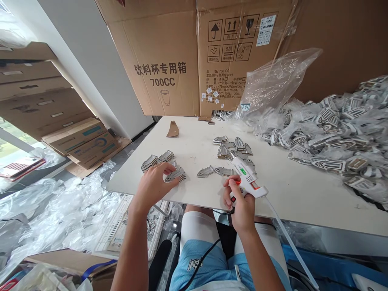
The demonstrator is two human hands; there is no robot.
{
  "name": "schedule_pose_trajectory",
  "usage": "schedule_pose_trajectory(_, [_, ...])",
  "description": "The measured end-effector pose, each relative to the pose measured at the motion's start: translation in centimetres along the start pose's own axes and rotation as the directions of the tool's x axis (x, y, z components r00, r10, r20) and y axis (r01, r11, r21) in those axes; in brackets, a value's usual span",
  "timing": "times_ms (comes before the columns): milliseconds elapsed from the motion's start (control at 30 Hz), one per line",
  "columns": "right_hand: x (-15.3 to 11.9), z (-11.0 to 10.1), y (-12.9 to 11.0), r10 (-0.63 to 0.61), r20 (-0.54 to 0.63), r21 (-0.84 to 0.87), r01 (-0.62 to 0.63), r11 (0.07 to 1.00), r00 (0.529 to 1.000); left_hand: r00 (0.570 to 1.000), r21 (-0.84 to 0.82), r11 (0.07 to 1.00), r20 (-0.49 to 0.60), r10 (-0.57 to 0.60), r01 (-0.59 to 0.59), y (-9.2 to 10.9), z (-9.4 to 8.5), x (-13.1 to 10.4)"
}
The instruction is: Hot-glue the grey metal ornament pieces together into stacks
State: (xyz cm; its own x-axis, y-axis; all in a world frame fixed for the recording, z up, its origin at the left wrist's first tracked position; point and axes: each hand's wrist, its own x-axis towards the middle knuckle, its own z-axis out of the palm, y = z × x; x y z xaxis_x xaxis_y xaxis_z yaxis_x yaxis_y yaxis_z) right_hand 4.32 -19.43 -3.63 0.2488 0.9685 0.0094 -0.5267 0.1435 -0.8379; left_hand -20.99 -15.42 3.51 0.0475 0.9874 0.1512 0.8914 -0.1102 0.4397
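My left hand point(156, 182) is closed about a small stack of silver, pointed metal-looking pieces point(176, 174) on the table, thumb at the near side and fingers at the far side. Just behind it sit two more stacks of the same pieces point(166, 156). In my right hand point(242, 202) is a white hot glue gun point(249, 178) with an orange trigger, its nozzle pointing up and left over a loose group of pieces point(239, 145). A long pale glue stick point(291, 238) trails from its back. Between my hands lie two single pieces point(206, 171).
A large heap of plastic-wrapped pieces point(330, 125) covers the table's right side. Cardboard boxes point(169, 44) stand along the back, with a clear plastic bag point(279, 85) before them. A torn cardboard scrap point(172, 129) lies on the white table point(188, 139). Left below is a crate point(113, 222).
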Motion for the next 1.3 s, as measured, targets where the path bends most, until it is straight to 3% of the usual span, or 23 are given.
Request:
schedule_pose_trajectory(133, [0.0, 0.1, -0.7, -0.056, -0.082, 0.058, 0.061, 0.996, 0.995, 0.999, 0.019, 0.999, -0.02, 0.034, -0.033, 0.4, -0.3, -0.3])
schedule_pose_trajectory(267, [0.2, 0.1, -1.4, -0.086, -0.191, 0.079, 0.103, 0.992, 0.978, 0.971, 0.088, 0.98, -0.145, 0.189, -0.177, 2.6, 0.4, -0.4])
schedule_pose_trajectory(367, [0.4, -0.1, -2.0, -0.116, -0.27, 0.086, 0.144, 0.986, 0.956, 0.925, 0.056, 0.939, -0.162, 0.343, -0.338, 5.4, 2.7, -0.4])
schedule_pose_trajectory(500, [0.8, -0.6, -2.2, -0.108, -0.297, 0.091, 0.14, 0.986, 0.949, 0.85, -0.035, 0.85, -0.054, 0.524, -0.526, 8.8, 7.4, -0.8])
schedule_pose_trajectory(600, [1.1, -1.0, -2.1, -0.076, -0.282, 0.095, 0.107, 0.99, 0.956, 0.785, 0.009, 0.785, 0.047, 0.618, -0.619, 10.1, 10.2, -1.2])
schedule_pose_trajectory(667, [1.2, -1.2, -2.0, -0.064, -0.276, 0.087, 0.091, 0.992, 0.959, 0.785, 0.036, 0.785, 0.07, 0.615, -0.618, 10.4, 11.0, -1.4])
schedule_pose_trajectory(800, [1.3, -1.2, -1.8, -0.043, -0.281, 0.099, 0.074, 0.992, 0.959, 0.813, 0.084, 0.809, 0.053, 0.579, -0.582, 10.1, 10.7, -1.4])
schedule_pose_trajectory(1000, [1.3, -1.2, -1.5, -0.062, -0.248, 0.098, 0.089, 0.991, 0.967, 0.78, 0.081, 0.777, 0.127, 0.613, -0.624, 9.2, 9.3, -1.4])
schedule_pose_trajectory(1300, [1.1, -1.2, -1.7, -0.031, -0.183, 0.059, 0.042, 0.997, 0.983, 0.787, 0.099, 0.788, 0.211, 0.58, -0.608, 9.4, 7.4, -1.8])
